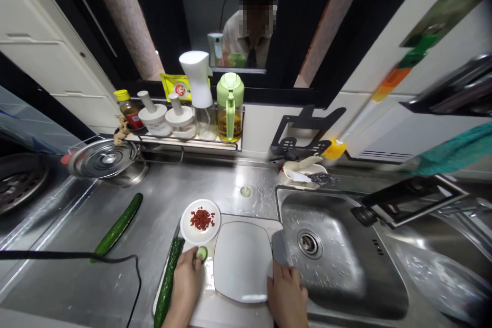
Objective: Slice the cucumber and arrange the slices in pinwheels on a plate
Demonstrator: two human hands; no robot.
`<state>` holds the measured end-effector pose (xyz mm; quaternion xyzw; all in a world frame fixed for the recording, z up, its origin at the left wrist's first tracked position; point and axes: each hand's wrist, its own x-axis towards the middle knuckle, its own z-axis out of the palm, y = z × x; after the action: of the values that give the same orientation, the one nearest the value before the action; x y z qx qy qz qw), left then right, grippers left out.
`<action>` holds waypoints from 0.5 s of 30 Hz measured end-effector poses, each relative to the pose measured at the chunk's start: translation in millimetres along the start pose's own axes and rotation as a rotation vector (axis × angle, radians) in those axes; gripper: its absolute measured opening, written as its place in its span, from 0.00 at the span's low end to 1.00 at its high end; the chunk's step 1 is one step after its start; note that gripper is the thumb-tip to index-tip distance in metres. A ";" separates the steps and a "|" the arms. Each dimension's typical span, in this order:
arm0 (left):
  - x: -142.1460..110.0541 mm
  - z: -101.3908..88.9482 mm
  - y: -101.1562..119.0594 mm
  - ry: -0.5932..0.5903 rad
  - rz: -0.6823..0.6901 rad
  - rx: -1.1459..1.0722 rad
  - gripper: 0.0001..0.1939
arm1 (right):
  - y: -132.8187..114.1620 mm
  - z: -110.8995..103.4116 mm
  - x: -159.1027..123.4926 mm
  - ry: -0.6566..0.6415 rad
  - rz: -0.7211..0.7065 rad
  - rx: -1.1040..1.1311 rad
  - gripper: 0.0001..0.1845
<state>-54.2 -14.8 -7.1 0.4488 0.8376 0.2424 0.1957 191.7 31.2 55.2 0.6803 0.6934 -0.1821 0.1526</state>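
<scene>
The short cucumber piece (202, 252) lies just left of the flat grey slab (243, 261), showing you its pale cut face. Your left grip (187, 279) is right at it, on the side away from the slab: the fingertips meet the piece's edge, but you can't tell from this view whether they pinch it or only rest against it.

As for progress, the cutting looks barely begun. That one piece is plainly cut, and a sliver of green shows at the slab's right edge, too small to identify. Further left of the slab, past your left grip, the dark cucumber (168, 271) runs long down the side of the cutting board (215, 312); your arm and the picture's edge hide its near end. Well apart, left of the slab on the bench (165, 200), the second cucumber (121, 223) looks uncut, so most of the green is left. The red bits (202, 219) sit ready on the white plate (186, 232), beyond the slab to its left.

At the slab's right edge, your right grip (287, 289) appears closed on a knife (282, 248), its handle hidden in your fingers. Right of the slab is the sink (334, 251).
</scene>
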 end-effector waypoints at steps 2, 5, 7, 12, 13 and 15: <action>-1.0 -0.1 -0.8 -0.015 0.011 -0.009 0.18 | -0.6 0.8 -1.7 0.006 -0.002 0.004 0.21; -2.3 -1.9 -1.1 -0.022 0.006 -0.021 0.17 | -1.4 1.1 -4.5 0.023 0.000 0.013 0.21; -1.9 -3.6 -1.4 -0.033 0.003 -0.020 0.16 | -1.9 1.7 -6.2 0.027 0.003 0.016 0.22; 0.7 -6.3 -3.3 -0.058 -0.006 0.006 0.16 | -3.3 4.7 -9.0 0.044 0.002 0.004 0.22; 1.1 -6.4 -3.8 -0.055 -0.006 0.008 0.16 | -3.5 5.2 -9.2 0.046 0.002 0.001 0.22; 1.6 -6.7 -4.7 -0.050 0.004 0.009 0.16 | -4.0 5.9 -9.6 0.046 0.004 -0.004 0.22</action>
<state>-61.8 -17.2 -4.6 0.4571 0.8327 0.2277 0.2138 187.7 19.9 54.5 0.6853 0.6957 -0.1647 0.1385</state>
